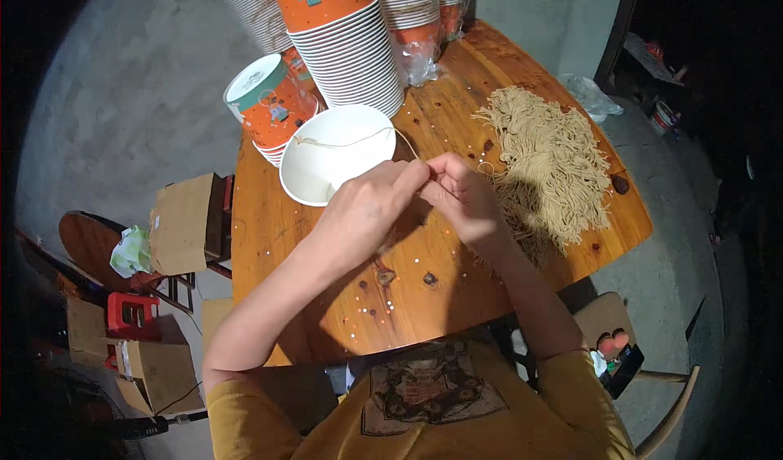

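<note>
Mustard-yellow short-sleeved shirt; dark printed chest patch; forearms bare

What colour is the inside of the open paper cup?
White, seen best in the head view: paper cup.

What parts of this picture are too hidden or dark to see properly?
1. Head view: the fingertips of the left hand and right hand press together, hiding how the string is pinched.
2. The cup stacks are cut off by the top edge.
3. The far right corner is too dark.
</note>
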A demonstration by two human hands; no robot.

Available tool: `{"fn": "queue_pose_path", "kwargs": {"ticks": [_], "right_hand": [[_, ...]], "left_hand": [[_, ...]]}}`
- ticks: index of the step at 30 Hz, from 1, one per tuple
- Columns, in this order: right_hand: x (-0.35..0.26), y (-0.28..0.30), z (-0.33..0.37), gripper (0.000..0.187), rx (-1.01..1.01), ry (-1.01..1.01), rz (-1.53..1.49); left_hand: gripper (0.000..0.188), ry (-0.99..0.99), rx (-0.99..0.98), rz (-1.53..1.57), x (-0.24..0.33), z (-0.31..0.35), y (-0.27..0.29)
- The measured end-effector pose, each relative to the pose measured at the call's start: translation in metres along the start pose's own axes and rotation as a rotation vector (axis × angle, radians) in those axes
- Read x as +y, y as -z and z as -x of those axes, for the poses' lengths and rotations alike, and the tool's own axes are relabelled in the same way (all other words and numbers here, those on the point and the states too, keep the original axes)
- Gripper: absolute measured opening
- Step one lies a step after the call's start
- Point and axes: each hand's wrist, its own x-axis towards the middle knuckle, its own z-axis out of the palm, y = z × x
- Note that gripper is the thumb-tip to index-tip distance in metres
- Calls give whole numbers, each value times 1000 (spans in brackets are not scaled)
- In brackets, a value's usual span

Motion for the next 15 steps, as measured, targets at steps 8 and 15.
{"fn": "queue_pose_path", "kwargs": {"ticks": [8, 15], "right_hand": [[-9, -3, -3, 13, 69, 56, 141], [-7, -14, -7, 13, 201, 54, 333]], "left_hand": [[22, 38, 64, 66, -11, 4, 3], [13, 390, 125, 386, -39, 11, 2]]}}
